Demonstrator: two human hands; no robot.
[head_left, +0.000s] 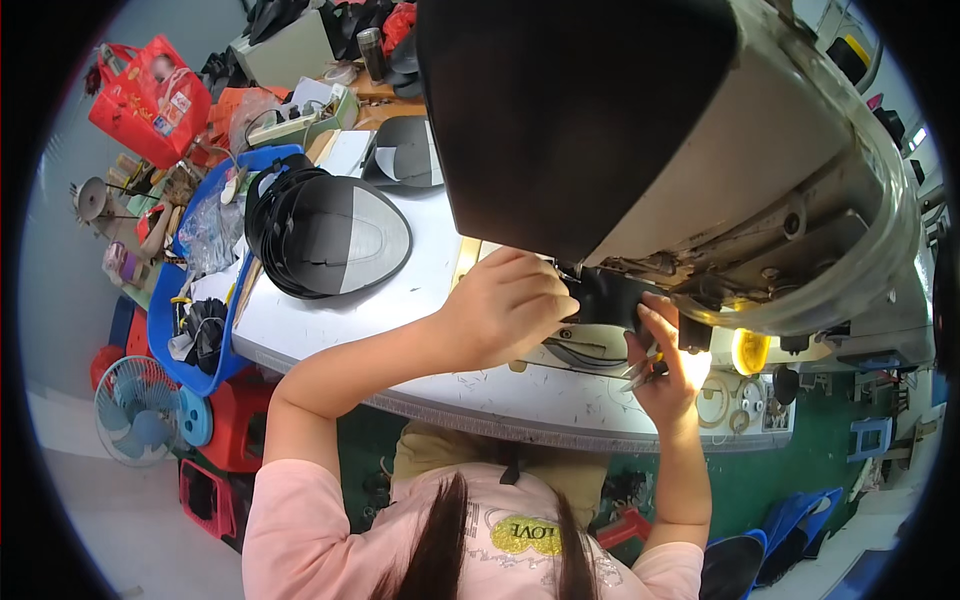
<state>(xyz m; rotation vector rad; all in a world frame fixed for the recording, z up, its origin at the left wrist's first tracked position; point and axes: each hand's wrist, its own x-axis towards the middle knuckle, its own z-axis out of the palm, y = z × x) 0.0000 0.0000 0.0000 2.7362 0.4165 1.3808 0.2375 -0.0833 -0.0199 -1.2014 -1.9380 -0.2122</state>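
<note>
Looming closest to us, the big grey-and-black sewing machine head [640, 130] fills the frame from twelve to three o'clock and blocks most of what sits beneath it. Under its lower edge, near the centre, lies the black fabric piece [610, 300], only partly visible between our hands. Our left hand [505, 305] rests knuckles-up on the left end of that piece, fingers curled down over it, pressing it to the white worktable [420, 290]. Our right hand [665, 365], at four o'clock from centre, has its fingertips against the right edge of the fabric and grips a small metal thread snipper [645, 372] in the palm.

At nine o'clock from the left hand sits a stack of black cap brims with a grey top panel [330, 235], well apart from the work. Beyond it, at ten o'clock, a blue plastic bin [205, 300] holds bags and dark scraps, and a red shopping bag [150, 100] stands farther out. A small light-blue fan [135, 410] is on the floor at eight o'clock.

We cannot make out the needle; the machine body and the left hand hide it. A yellow lamp glow [750, 350] washes out the area beside the right hand, and the fabric's full shape stays hidden.
</note>
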